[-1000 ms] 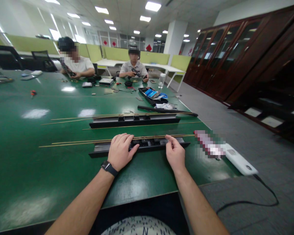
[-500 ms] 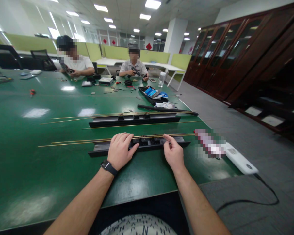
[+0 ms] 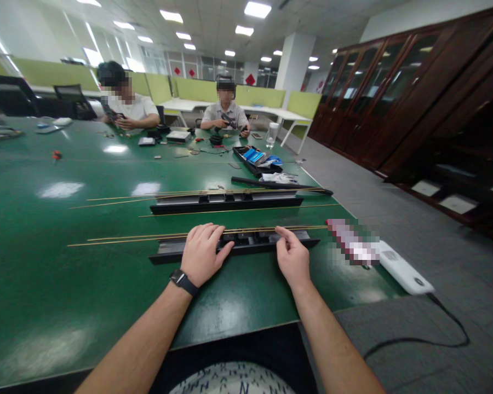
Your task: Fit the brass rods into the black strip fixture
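My left hand [image 3: 202, 251] lies over the left half of the near black rail [image 3: 246, 250], its fingers spread across the rail and the thin golden rods [image 3: 135, 237] along its back edge. At the rail's right part is my right hand [image 3: 292, 254], index finger reaching to the rods and the other fingers curled; whether it pinches a rod is too small to tell. Black blocks sit in the rail between my hands. Behind it lies a second black rail [image 3: 225, 204] with rods on top, and a single rod [image 3: 181, 213] lies between the two rails.
Right of the near rail are a blurred red object [image 3: 349, 241] and a white corded device [image 3: 406, 268]. Farther back lie a black bar [image 3: 279, 185], white gloves [image 3: 278, 178] and a black tray [image 3: 242, 156]. Two people sit across the green table [image 3: 107, 306].
The near rods have shifted slightly to the right between my hands. Both hands keep nearly the same pose on the rail.
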Motion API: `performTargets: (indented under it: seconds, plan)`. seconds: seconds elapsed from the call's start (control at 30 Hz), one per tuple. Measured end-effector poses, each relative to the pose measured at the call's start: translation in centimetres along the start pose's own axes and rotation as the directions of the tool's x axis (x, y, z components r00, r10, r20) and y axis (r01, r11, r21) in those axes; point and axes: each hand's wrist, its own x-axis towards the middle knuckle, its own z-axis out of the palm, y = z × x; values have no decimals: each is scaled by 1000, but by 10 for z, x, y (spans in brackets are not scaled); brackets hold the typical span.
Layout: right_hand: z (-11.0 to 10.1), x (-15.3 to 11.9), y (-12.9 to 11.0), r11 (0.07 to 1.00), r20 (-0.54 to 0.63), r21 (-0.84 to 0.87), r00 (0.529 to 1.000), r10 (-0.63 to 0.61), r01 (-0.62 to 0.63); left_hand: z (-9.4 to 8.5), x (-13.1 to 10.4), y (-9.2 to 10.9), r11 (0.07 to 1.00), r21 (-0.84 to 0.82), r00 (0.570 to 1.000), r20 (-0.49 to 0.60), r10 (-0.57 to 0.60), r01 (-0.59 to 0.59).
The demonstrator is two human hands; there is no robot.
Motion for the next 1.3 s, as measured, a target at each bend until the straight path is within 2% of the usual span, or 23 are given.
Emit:
performTargets:
  seconds: [0.43,1.3]
  plan:
    - [0,0,-1,999,7,-15,999,32,-32,0,0,0,1000,5,1000,-5,2,-2]
    - [0,1,-2,1000,5,-9,1000,18,-18,1,-1,0,1000,12,1000,-27,10,-10]
